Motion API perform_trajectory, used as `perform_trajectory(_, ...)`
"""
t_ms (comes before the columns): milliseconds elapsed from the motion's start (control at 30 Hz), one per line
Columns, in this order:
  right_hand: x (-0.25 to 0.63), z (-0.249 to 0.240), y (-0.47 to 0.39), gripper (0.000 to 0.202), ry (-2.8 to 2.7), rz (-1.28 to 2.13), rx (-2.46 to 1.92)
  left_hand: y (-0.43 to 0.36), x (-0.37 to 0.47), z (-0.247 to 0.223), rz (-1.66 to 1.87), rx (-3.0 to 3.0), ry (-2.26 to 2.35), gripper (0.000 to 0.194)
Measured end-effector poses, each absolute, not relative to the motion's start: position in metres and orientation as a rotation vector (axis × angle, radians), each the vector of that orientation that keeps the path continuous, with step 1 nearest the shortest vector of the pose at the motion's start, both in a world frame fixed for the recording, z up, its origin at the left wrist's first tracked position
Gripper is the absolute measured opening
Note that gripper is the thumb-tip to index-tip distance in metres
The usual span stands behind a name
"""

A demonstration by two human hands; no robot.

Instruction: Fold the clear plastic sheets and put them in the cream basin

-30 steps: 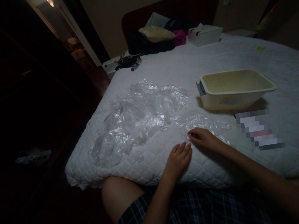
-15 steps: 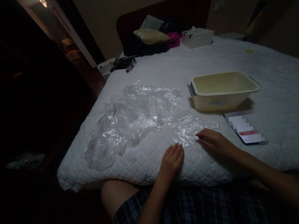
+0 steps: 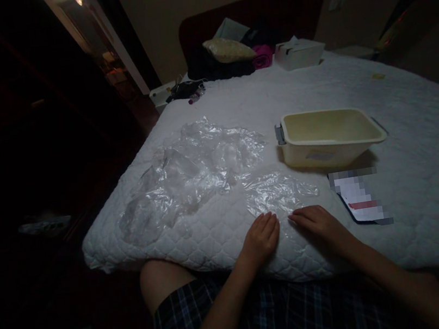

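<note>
A clear plastic bag (image 3: 275,192) lies flattened on the white quilted bed (image 3: 220,227). At its near left edge my left hand (image 3: 261,235) rests palm down, its fingers flat and holding nothing. My right hand (image 3: 314,222) is at the bag's near right edge, thumb and fingers pressed together; what they hold, if anything, is too small to make out. Beyond and to the left spreads a larger heap of crumpled clear plastic (image 3: 192,174).
A cream plastic tub (image 3: 325,154) with grey side clips stands at the right, with a phone (image 3: 359,198) in front of it. Farther back are a white box (image 3: 300,55), a yellowish pillow (image 3: 228,50), a pink roll (image 3: 263,56) and dark cloth by the headboard (image 3: 286,6).
The view has shifted slightly. My left hand has moved a little right, and my right hand has come nearer to me along the bag's edge, so the hands are closer together.
</note>
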State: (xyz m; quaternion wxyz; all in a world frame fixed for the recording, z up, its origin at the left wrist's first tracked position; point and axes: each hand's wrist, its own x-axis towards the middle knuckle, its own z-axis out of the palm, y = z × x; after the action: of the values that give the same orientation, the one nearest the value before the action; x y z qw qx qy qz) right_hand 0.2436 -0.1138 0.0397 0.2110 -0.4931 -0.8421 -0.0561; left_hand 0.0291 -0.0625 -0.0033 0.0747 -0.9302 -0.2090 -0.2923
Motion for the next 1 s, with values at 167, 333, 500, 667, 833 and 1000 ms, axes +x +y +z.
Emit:
perform_trajectory(167, 0.242, 0.035, -0.109, 0.025, -2.360, -0.247, -1.302, -0.063, 0.029, -0.005, -0.794, -2.812, -0.659, 0.025)
perform_trajectory(333, 0.246, 0.029, -0.109, 0.025, -2.386, -0.293, -1.265, -0.063, 0.030, -0.006, -0.814, -2.806, -0.653, 0.025)
perform_trajectory(500, 0.246, 0.028, -0.108, 0.022, -2.371, -0.322, -1.314, -0.064, 0.029, -0.005, -0.817, -2.810, -0.655, 0.026)
perform_trajectory(667, 0.244, 0.029, -0.106, 0.022, -2.379, -0.269, -1.308, -0.064, 0.029, -0.007, -0.842, -2.798, -0.646, 0.025)
perform_trajectory(833, 0.242, 0.030, -0.108, 0.025, -2.331, -0.169, -1.302, -0.063, 0.029, -0.008, -0.792, -2.807, -0.641, 0.025)
perform_trajectory(1000, 0.240, 0.035, -0.105, 0.027, -2.284, -0.055, -1.336, -0.063, 0.029, -0.007, -0.763, -2.809, -0.627, 0.024)
